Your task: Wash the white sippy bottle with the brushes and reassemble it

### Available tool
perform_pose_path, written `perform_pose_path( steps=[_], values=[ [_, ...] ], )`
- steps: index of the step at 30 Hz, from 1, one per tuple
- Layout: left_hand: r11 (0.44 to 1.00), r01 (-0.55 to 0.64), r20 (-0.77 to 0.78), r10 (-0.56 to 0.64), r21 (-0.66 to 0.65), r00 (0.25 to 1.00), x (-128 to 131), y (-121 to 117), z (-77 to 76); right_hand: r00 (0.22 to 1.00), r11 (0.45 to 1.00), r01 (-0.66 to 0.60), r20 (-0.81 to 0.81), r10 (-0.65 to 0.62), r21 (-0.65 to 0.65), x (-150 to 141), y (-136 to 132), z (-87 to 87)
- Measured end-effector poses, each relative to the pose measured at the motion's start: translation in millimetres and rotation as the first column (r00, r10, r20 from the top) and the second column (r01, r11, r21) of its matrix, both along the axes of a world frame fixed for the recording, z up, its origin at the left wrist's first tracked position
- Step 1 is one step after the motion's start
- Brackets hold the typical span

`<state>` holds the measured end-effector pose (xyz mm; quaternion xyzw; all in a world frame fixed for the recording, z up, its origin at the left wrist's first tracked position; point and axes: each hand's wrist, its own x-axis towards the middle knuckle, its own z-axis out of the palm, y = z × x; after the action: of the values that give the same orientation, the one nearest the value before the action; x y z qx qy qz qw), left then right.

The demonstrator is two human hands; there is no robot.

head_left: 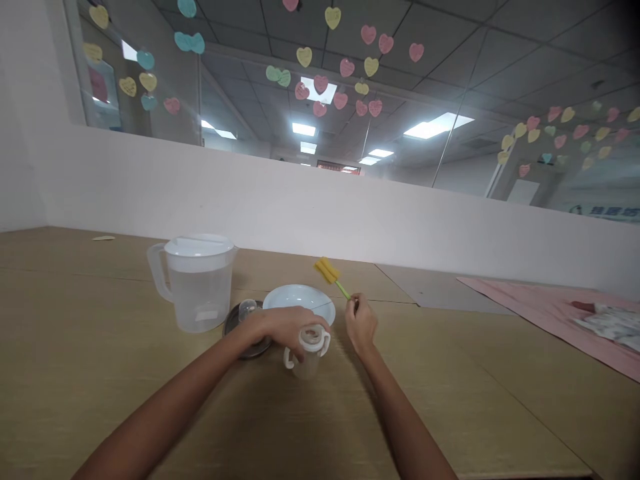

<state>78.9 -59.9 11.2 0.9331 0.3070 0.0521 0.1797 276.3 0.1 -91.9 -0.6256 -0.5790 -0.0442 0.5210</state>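
Note:
My left hand [293, 327] is closed around a small clear baby bottle [307, 363] with a white collar and two white side handles. The bottle is upright, low over or on the table; which of the two I cannot tell. In my right hand [361, 323] is a sponge bottle brush [327, 270], gripped by its green handle, its yellow sponge head pointing up and left. Behind the bottle lies a white bowl [300, 295], partly covered by my left hand. A dark round tray [233, 323] with a small clear cap [247, 309] on it shows beside my left wrist.
A clear lidded pitcher [200, 300] of water stands at the left on the wooden table [475, 400]. A pink cloth [535, 307] carrying a patterned fabric item [610, 323] lies at the right. A white wall [300, 213] with windows above it closes off the back.

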Motion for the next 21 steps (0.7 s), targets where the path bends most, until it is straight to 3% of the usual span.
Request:
perform_pose_path(
  steps=[3,5,7,10,13,16,19,21],
  values=[
    [0.997,-0.046,0.183,0.056,-0.057,0.982,-10,-1,16.2,0.98,0.998,-0.044,-0.191,0.053,0.051,0,2,10.1],
    [0.986,-0.095,0.327,0.135,-0.136,0.935,-20,-1,27.9,0.943,0.99,-0.117,-0.302,0.137,0.085,0,6,27.6],
    [0.97,-0.134,0.459,0.215,-0.202,0.862,-28,1,35.7,0.899,0.966,-0.241,-0.354,0.258,0.094,0,9,54.5],
    [0.955,-0.203,0.616,0.294,-0.214,0.731,-36,10,38.2,0.803,0.877,-0.47,-0.365,0.472,0.098,-1,9,101.9],
    [0.937,-0.295,0.683,0.341,-0.189,0.646,-39,22,35.2,0.763,0.817,-0.567,-0.31,0.568,0.101,-6,3,134.8],
    [0.921,-0.357,0.716,0.355,-0.156,0.602,-41,31,32.6,0.804,0.808,-0.589,-0.109,0.585,-0.006,-13,-1,140.8],
    [0.915,-0.391,0.706,0.341,-0.098,0.621,-45,38,30.0,0.862,0.865,-0.496,0.075,0.501,-0.08,-16,1,132.1],
    [0.871,-0.492,0.678,0.363,-0.003,0.639,-49,43,27.0,0.898,0.909,-0.408,0.138,0.417,-0.091,-14,4,127.4]
  ],
)
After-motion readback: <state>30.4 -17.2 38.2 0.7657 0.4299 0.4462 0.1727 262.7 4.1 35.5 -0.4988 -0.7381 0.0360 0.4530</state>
